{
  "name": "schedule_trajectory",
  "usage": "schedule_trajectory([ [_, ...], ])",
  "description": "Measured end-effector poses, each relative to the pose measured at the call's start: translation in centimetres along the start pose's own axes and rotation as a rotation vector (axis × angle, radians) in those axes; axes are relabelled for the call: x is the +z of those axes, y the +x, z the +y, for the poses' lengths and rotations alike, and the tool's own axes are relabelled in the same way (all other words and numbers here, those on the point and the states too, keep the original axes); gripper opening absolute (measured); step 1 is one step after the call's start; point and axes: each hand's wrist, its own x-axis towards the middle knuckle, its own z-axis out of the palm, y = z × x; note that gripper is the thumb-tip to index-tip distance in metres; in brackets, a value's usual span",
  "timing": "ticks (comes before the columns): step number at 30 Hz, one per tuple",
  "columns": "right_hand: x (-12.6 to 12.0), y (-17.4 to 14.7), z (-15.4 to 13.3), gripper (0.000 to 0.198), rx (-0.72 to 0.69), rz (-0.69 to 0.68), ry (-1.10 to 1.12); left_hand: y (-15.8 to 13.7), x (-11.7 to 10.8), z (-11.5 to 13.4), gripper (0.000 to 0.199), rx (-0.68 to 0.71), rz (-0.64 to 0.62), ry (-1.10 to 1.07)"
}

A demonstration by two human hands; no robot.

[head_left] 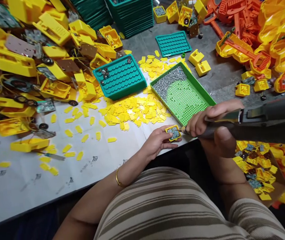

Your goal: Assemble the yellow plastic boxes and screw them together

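Observation:
My left hand (158,141) is closed on a small yellow plastic housing (174,132) with a grey mechanism set in it, near the table's front edge. My right hand (207,121) wraps round a dark power screwdriver (257,116), whose body extends off to the right. The tip of the screwdriver meets the right side of the housing. Just beyond both hands lies a light green perforated tray (194,100) with small silver screws (167,81) heaped toward its far left. Small flat yellow plastic pieces (134,111) are scattered left of the tray.
A teal ridged tray (122,76) holds a few round metal parts. Yellow housings (57,28) pile up at left, with stacked teal trays (132,16) behind. Orange and yellow parts (244,20) heap at back right. A box of yellow parts (259,166) stands below right.

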Motion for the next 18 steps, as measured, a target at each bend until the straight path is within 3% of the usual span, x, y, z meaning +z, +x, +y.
schedule_trajectory([
  [18,0.61,0.53,0.49,0.022,0.062,0.000,-0.139,0.15,-0.32,-0.01,0.029,0.005,-0.050,-0.003],
])
